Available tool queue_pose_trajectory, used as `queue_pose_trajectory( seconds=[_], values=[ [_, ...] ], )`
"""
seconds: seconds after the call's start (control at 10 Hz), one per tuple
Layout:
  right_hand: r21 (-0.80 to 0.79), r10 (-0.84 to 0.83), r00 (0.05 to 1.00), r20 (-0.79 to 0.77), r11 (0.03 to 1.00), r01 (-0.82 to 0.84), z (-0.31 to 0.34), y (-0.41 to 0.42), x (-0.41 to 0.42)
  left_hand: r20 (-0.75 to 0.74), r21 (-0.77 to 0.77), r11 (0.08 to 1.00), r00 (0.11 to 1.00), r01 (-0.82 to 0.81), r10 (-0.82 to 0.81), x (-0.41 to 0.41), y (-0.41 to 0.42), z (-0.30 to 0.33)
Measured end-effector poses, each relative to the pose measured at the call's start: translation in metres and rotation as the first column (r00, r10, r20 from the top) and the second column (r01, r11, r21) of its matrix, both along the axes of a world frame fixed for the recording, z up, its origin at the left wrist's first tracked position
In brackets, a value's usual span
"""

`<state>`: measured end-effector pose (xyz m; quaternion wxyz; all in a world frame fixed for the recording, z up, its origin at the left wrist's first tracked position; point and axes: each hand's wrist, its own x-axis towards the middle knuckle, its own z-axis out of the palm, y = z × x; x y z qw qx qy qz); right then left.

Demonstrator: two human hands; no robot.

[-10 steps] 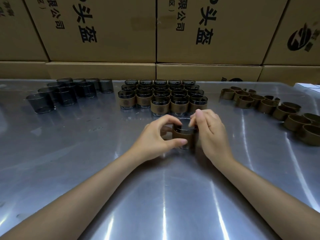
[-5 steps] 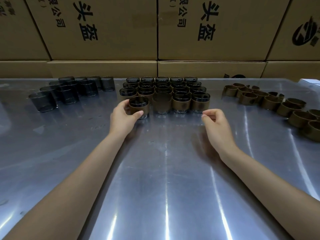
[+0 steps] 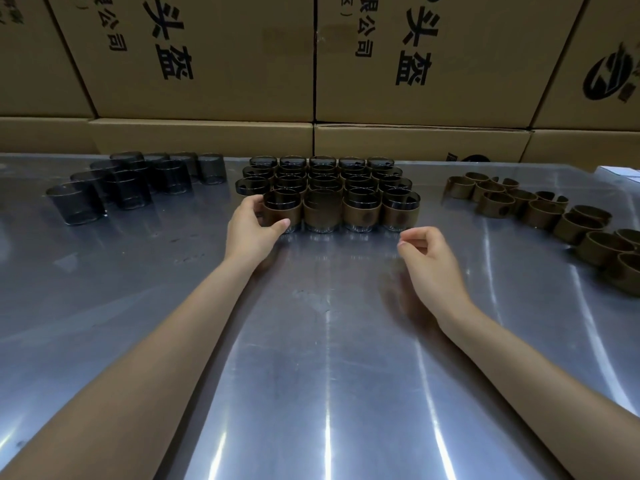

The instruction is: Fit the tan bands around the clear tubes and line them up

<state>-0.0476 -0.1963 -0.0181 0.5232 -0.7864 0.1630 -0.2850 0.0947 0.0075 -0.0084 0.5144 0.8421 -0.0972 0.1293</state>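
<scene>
A banded clear tube (image 3: 283,209) stands at the left end of the front row of banded tubes (image 3: 360,209) at the table's middle back. My left hand (image 3: 251,228) grips it, thumb in front and fingers behind. My right hand (image 3: 427,254) hovers just in front of the row's right end, fingers loosely curled, holding nothing. Bare clear tubes (image 3: 124,183) stand in a cluster at the back left. Loose tan bands (image 3: 540,211) lie in a string at the right.
The steel table (image 3: 322,358) stretches toward me between my forearms. A wall of printed cardboard boxes (image 3: 207,64) stands right behind the table. A white object (image 3: 620,171) shows at the far right edge.
Both hands held one banded tube at the table's middle. My left hand carried it to the left end of the front row; my right hand let go and drew back.
</scene>
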Motion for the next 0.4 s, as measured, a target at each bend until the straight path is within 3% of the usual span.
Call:
queue_pose_trajectory(
  seconds=[0.2, 0.4],
  values=[
    [-0.010, 0.005, 1.000, -0.011, 1.000, -0.005, 0.000, 0.000, 0.000, -0.011, -0.045, 0.999, 1.000, -0.026, 0.026, -0.003, 0.001, 0.000],
    [0.003, -0.017, 1.000, -0.014, 1.000, 0.017, 0.003, 0.002, 0.000, 0.072, -0.144, 0.985, 0.991, -0.099, 0.111, -0.029, 0.003, -0.001]
  ],
)
